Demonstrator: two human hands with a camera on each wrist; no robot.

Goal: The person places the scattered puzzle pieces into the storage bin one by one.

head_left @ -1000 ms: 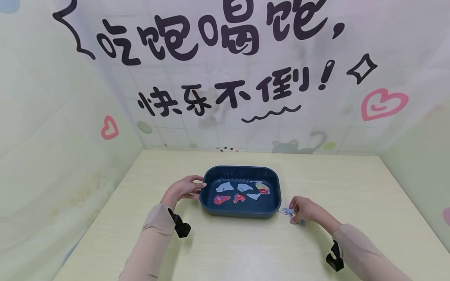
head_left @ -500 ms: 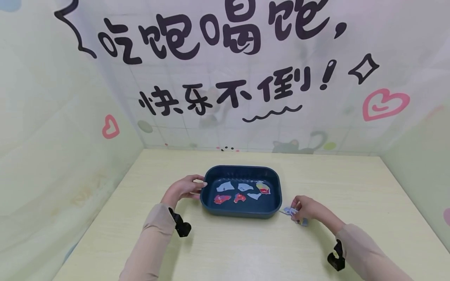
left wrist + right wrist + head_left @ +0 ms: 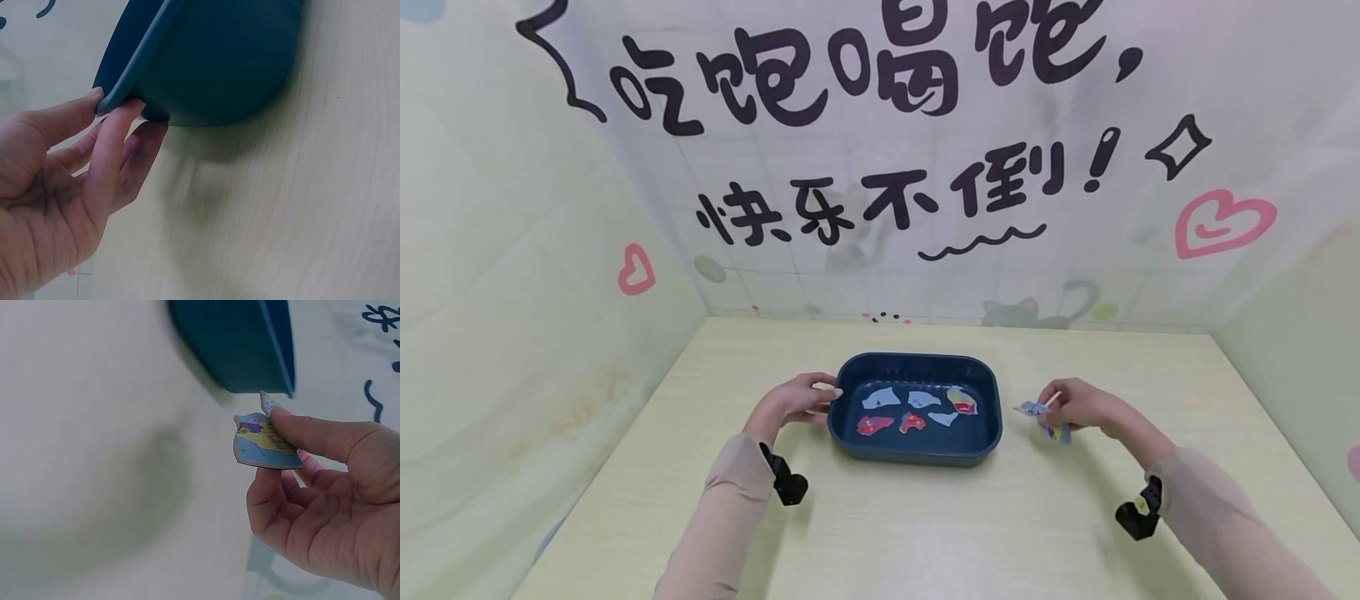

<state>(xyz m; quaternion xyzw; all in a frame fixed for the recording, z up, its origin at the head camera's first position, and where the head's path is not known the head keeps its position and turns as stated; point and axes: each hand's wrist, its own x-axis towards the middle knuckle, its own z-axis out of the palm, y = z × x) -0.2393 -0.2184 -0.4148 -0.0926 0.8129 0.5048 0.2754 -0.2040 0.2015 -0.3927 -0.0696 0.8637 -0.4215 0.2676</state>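
A dark blue, deep rectangular tray (image 3: 914, 458) with rounded corners stands on the table. My left hand (image 3: 793, 398) grips its left rim, thumb on top and fingers against the outer wall (image 3: 219, 69). Inside lie several flat puzzle pieces: pale blue ones such as this piece (image 3: 880, 399), two reddish pieces (image 3: 874, 426), and a yellow-and-red piece (image 3: 962, 401). Right of the tray and apart from it, my right hand (image 3: 1078, 404) pinches at least two printed puzzle pieces (image 3: 267, 450) above the table. They are blue, yellow and purple; the fingers partly hide them.
The pale wooden table (image 3: 880, 533) meets a printed fabric backdrop (image 3: 880, 283) at its far edge. Fabric walls rise at the left (image 3: 572, 367) and right (image 3: 1285, 350). A black wrist mount (image 3: 1138, 521) sits under the right sleeve.
My right hand has lifted the puzzle pieces off the table and moved them away from me and slightly right. The left hand and the tray have stayed put.
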